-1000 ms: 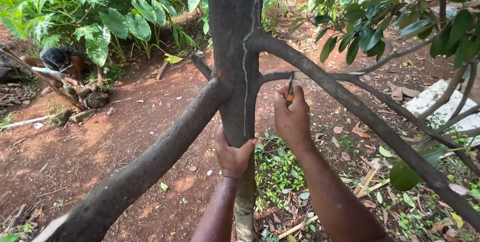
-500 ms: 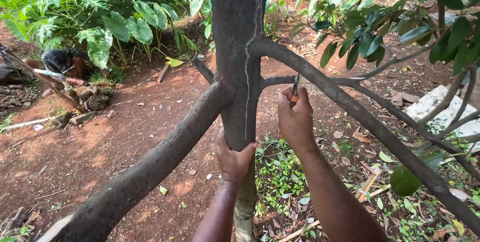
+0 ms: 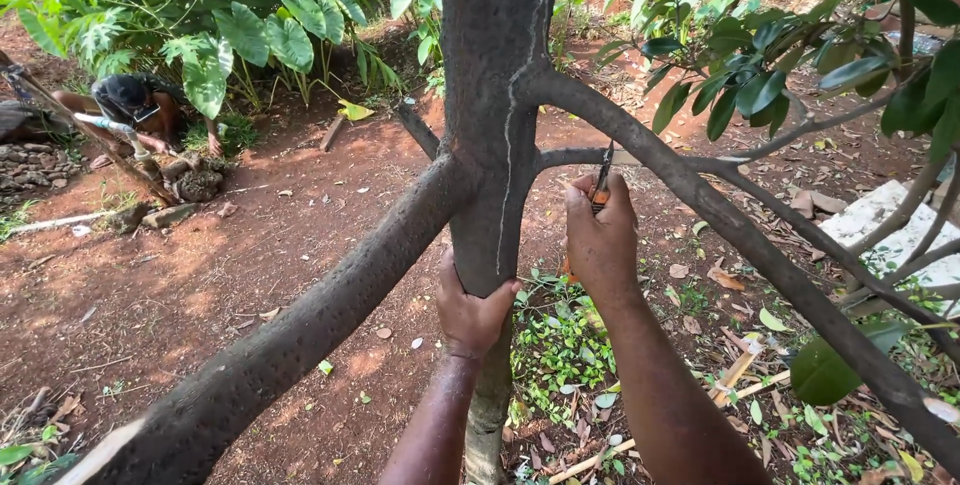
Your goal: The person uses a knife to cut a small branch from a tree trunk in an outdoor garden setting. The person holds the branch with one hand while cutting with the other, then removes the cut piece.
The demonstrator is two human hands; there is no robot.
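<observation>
A small cutting tool (image 3: pixel 601 185) with an orange handle and a thin dark blade is gripped in a closed right hand (image 3: pixel 601 240), its tip set against a thin side branch (image 3: pixel 580 157) just where that branch leaves the tree trunk (image 3: pixel 497 105). Only the blade and a sliver of the handle are visible above the fist, so the exact kind of tool cannot be told. It is judged to be light and rigid, best held low on the handle, well clear of the blade, as it is here; the narrow tip looks liable to slip on hard bark. The trunk is clasped lower down by the left hand (image 3: pixel 470 307), fingers wrapped round the grey, rough bark, down which a pale line of sap (image 3: pixel 508 170) is seen running. The trunk is judged stiff and immovable, a firm brace for the working arm. A thick limb (image 3: pixel 300 335) is thrown out toward the lower left and another (image 3: pixel 760 245) toward the lower right, beyond which glossy dark leaves (image 3: pixel 760 65) are hung. Red earth (image 3: pixel 200 275) strewn with dry leaves is spread below, and a second person (image 3: pixel 135 105) is seen crouched at upper left among stones and broad-leaved plants (image 3: pixel 250 35).
</observation>
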